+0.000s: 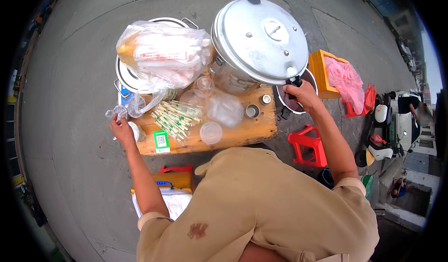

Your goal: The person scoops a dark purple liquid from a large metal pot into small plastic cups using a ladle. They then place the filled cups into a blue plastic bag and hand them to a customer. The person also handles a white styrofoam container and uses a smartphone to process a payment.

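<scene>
My right hand is closed around the black handle of a large aluminium pressure cooker, whose lid is on. At the table's left end, my left hand pinches the gathered end of a clear plastic bag. A big plastic bag of packed items lies on a round metal pot. Wrapped chopsticks or sticks are spread on the wooden table, beside clear plastic lids and a plastic-wrapped stack. Two small metal cups stand farther right.
An open pot stands right of the table, near a yellow crate with a pink plastic bag. A red plastic stool is close to my right arm. Parked scooters and people are farther right.
</scene>
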{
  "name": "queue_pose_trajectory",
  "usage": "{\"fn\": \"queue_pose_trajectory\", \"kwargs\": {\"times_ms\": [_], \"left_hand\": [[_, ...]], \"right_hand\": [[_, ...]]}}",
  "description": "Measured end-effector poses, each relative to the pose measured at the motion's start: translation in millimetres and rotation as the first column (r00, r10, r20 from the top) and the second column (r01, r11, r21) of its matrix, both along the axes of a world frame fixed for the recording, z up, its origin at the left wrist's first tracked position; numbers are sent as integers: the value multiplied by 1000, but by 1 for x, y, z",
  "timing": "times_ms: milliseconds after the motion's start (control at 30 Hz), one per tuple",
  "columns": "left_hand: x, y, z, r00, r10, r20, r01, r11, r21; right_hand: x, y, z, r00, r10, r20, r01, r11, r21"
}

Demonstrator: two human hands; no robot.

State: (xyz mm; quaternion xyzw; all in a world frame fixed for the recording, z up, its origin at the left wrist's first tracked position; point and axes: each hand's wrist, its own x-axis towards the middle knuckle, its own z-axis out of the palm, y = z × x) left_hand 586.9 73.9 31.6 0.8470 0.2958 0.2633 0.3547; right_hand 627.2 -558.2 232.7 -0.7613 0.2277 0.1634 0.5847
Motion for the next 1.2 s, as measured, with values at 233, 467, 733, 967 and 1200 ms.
{"fn": "queue_pose_trajectory", "kwargs": {"times_ms": [233,467,733,967,1200], "left_hand": [[-20,-7,-7,999,15,33,-16,1000,16],[-86,-33,-5,996,71,52,-71,997,-16],[-217,-98,-54,939,340,-50,-343,932,-116],[-281,-139,-125,857,493,-153,-502,727,-468],[-306,-170,-132,910,378,-172,-375,568,-733]], "right_hand": [[5,-42,-3,997,56,54,-62,992,114],[-25,-130,9,968,-143,206,66,938,342],[-79,-261,-55,911,-274,307,254,962,103],[-128,-293,-150,850,-435,296,477,875,-84],[-140,-254,-239,881,-437,179,467,864,-188]]}}
